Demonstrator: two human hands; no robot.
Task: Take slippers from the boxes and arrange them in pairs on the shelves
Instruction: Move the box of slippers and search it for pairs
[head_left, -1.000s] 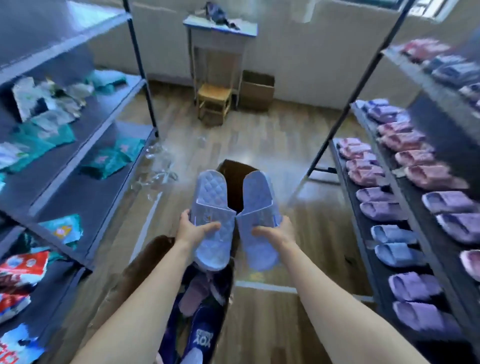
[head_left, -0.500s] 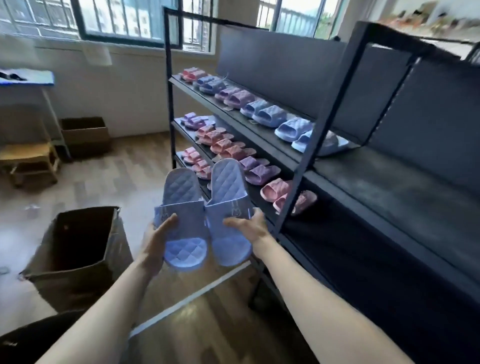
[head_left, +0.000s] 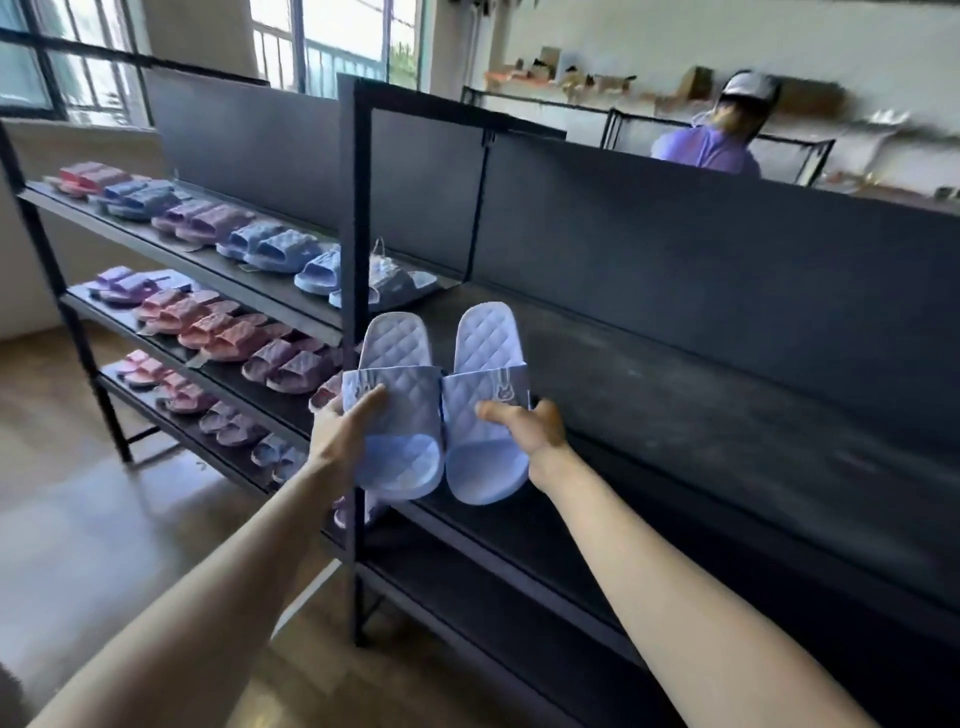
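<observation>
Before the shelving, head view: two pale blue quilted slippers are held side by side, open toes toward the camera and heels toward the rack, over the front edge of the bare right-hand stretch of the top shelf (head_left: 701, 415). The left hand (head_left: 345, 434) grips the left slipper (head_left: 400, 400) at its outer edge, thumb laid across the strap. The right hand (head_left: 535, 428) grips the right slipper (head_left: 485, 395) in the same way. The two straps touch at their inner edges, and each bears a small rabbit mark. Whether the soles rest on the shelf cannot be told.

Left of the black upright post (head_left: 352, 218), three levels carry slippers set in pairs:
- top row (head_left: 270, 249): pink, blue, purple, then blue
- middle row (head_left: 218, 327): purple, then pink and mauve
- bottom row (head_left: 182, 395): pink and purple

Beyond the dark back panel (head_left: 727, 260) a blurred person in a purple top and cap (head_left: 717, 140) is visible. A wooden floor (head_left: 104, 519) lies at lower left.
</observation>
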